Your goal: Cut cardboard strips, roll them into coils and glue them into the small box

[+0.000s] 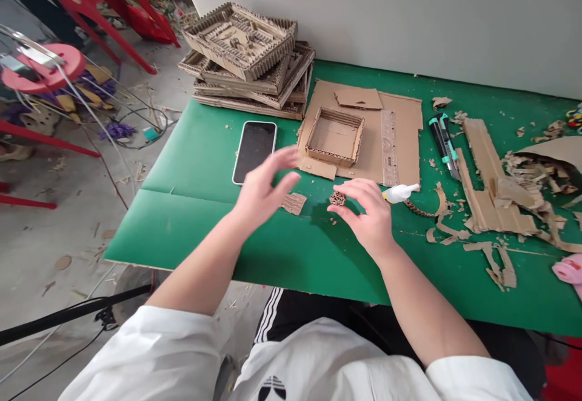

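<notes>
My right hand (366, 210) pinches a small coiled piece of corrugated cardboard (337, 198) just above the green table (191, 231). My left hand (266, 186) hovers open to its left, fingers spread and blurred, holding nothing, above a small flat cardboard scrap (294, 203). Just beyond the hands, a small square cardboard tray (335, 136) sits on a flat cardboard sheet (402, 140). A white glue bottle (399, 192) lies right of my right hand.
A black phone (255, 150) lies face up left of the tray. Stacked corrugated cardboard trays (248, 56) stand at the back left. A teal utility knife (444, 142) and many cardboard offcuts (493, 198) cover the right side. Red furniture and cables are on the floor at left.
</notes>
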Demonstrator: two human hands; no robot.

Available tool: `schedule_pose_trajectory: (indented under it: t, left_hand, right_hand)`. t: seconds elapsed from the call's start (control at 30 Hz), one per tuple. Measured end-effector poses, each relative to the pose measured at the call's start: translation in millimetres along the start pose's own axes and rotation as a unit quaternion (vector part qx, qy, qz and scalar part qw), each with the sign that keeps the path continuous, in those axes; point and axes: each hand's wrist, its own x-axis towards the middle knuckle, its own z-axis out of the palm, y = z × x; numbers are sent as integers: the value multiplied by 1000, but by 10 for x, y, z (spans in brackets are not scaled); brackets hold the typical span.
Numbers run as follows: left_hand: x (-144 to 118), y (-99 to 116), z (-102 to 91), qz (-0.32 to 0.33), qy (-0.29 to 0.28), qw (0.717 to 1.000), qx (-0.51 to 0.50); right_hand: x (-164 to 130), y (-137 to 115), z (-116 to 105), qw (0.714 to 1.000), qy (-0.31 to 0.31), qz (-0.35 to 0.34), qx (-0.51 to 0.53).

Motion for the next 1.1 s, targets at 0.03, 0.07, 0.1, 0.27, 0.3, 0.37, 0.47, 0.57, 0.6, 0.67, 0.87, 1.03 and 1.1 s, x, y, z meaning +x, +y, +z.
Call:
schedule_pose_trajectory:
  t: [0.03, 0.07, 0.1, 0.27, 0.3, 0.37, 0.47, 0.57, 0.6, 0.67, 0.87, 1.03, 1.1]
  left_hand:
    - [26, -46, -104, 24, 54, 997, 56]
    - [50, -102, -207, 33, 78, 991, 103]
    - [70, -166, -303, 43, 91, 984, 144]
    - [97, -434, -564, 54, 16, 956, 288]
    - [91, -452, -572, 64, 7, 949, 309]
    - [78, -455, -563, 85, 3, 936, 341]
    - [64, -422, -526, 106, -7, 922, 371]
    - [64, -425, -514, 107, -10, 919, 378]
    - [65, -437, -520, 107, -6, 920, 376]
    - [63, -469, -537, 108, -3, 924, 368]
    - [-33, -329, -363, 103, 77, 962, 239]
    - [-119, 99, 145, 53, -12, 998, 38]
    - [-114, 200, 320, 12, -52, 996, -74]
  right_hand:
    - [0, 7, -3, 1000, 3, 1, 1]
    - [0, 12, -4, 1000, 4, 0, 2]
    - [0, 14, -3, 1000, 3, -3, 3]
    - [3, -1, 5, 1000, -4, -10, -1]
    - [5, -4, 5, 1000, -5, -12, -5]
    - [8, -7, 4, 1000, -6, -16, -13]
    - [10, -7, 3, 1000, -5, -20, -12]
    - [8, -9, 5, 1000, -7, -19, -7]
    - [7, -10, 6, 1000, -7, -19, -8]
    - [5, -11, 7, 1000, -7, -21, -9]
    - [2, -12, 5, 1000, -5, -22, -11]
    - [6, -16, -6, 1000, 3, -16, -15]
    - [8, -19, -11, 1000, 9, -11, -18]
